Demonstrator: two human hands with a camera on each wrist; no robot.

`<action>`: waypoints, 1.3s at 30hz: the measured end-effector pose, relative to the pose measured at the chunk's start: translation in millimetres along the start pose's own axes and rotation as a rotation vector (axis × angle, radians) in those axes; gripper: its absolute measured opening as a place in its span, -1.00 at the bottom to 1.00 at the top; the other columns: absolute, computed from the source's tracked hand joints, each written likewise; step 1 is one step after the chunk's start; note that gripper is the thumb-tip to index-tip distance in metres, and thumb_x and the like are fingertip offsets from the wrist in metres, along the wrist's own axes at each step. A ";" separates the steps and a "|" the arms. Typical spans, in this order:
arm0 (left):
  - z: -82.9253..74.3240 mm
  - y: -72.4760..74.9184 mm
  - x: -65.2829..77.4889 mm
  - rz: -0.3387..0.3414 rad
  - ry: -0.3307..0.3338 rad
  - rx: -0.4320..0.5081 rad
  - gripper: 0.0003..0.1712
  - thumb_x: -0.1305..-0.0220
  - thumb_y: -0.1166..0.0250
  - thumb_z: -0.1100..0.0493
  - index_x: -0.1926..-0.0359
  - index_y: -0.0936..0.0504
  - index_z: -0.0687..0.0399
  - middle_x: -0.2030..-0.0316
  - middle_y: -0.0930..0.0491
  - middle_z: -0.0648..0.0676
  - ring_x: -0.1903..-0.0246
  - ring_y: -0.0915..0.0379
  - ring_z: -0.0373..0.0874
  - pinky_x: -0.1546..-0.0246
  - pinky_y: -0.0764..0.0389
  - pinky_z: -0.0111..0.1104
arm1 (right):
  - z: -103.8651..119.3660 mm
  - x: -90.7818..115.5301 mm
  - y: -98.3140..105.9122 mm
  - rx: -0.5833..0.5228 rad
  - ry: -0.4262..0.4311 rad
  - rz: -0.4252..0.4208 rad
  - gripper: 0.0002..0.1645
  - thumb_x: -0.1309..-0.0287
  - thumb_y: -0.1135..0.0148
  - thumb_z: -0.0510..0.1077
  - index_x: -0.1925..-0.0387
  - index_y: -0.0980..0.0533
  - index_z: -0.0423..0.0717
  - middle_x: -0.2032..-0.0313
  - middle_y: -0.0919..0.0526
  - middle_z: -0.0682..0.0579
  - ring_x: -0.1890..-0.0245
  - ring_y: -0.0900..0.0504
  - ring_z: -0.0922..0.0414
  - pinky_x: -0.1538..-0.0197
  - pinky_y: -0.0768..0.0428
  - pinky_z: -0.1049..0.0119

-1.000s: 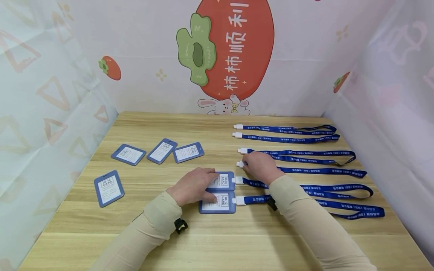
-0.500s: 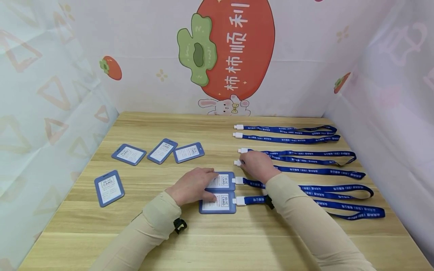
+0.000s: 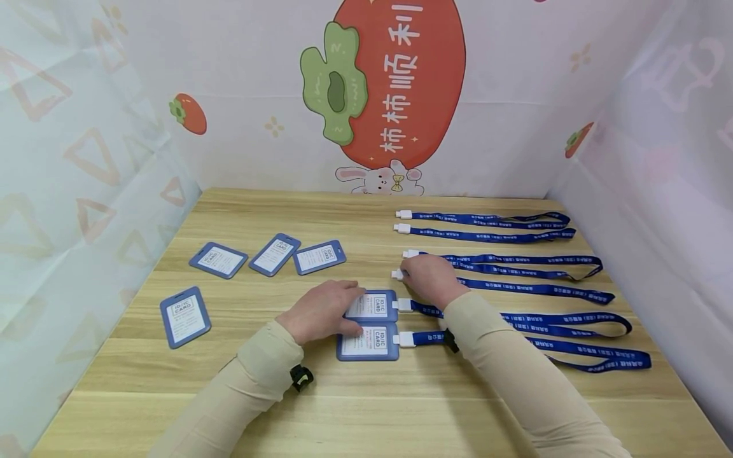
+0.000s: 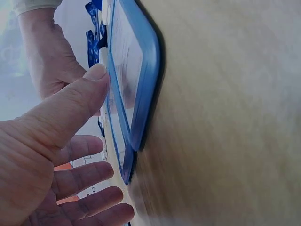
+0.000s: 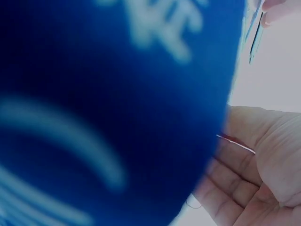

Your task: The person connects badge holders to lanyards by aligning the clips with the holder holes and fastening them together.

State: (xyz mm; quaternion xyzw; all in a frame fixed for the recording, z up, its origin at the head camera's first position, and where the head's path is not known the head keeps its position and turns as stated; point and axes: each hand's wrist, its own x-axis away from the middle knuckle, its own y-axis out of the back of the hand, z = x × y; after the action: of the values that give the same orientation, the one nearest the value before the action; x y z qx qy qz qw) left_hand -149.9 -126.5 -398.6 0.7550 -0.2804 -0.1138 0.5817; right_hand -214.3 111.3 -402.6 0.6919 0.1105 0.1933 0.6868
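My left hand point(image 3: 323, 312) lies over the left ends of two blue card holders, the upper holder point(image 3: 372, 306) and the lower holder point(image 3: 366, 350). In the left wrist view its fingers are relaxed and its thumb point(image 4: 80, 101) is at the holders' edge. Both holders join white clips on blue lanyards. Above them, my right hand point(image 3: 432, 280) pinches the white end of a lanyard point(image 3: 532, 290), whose strap runs right across the table. A blurred blue strap point(image 5: 117, 94) fills much of the right wrist view and covers part of the right hand point(image 5: 263, 165).
Several loose card holders lie to the left, among them one near the left edge point(image 3: 185, 317) and one further back point(image 3: 275, 254). More lanyards point(image 3: 487, 235) stretch across the wooden table's point(image 3: 366, 407) right side. Printed cloth walls point(image 3: 229, 76) surround the table.
My right hand has slid a little left, drawing the pinched lanyard with it. My left hand has shifted slightly left and back, showing more of the two holders.
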 end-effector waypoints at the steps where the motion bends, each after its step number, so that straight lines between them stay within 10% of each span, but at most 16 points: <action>1: 0.6 0.9 0.0 -0.003 0.006 0.002 -0.10 -0.21 -0.54 -0.19 -0.43 -0.50 0.16 -0.42 -0.47 0.23 -0.35 -0.48 0.14 -0.43 -0.47 -0.06 | 0.6 -0.2 -0.1 -0.001 -0.002 -0.003 -0.77 -0.44 -0.30 -0.02 0.05 -0.73 -0.02 0.21 -0.81 0.05 0.26 -0.73 0.15 0.00 -0.77 0.15; 39: 64.5 28.0 -27.0 -0.139 0.266 -0.034 0.19 -0.28 -0.48 -0.13 -0.65 0.01 0.24 -0.51 -0.26 0.41 -0.43 -0.31 0.35 -0.40 -0.45 0.13 | 6.1 0.0 -1.4 0.000 -0.020 -0.028 -0.75 -0.45 -0.29 -0.04 -0.01 -0.74 -0.01 0.13 -0.83 0.02 0.14 -0.80 0.08 -0.07 -0.76 0.13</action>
State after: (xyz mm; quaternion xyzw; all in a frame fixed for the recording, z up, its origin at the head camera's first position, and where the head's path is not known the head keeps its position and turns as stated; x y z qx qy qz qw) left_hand -212.2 -168.7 -395.5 0.7711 -0.1462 -0.0574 0.6170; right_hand -211.5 105.9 -403.8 0.6921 0.1133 0.1765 0.6906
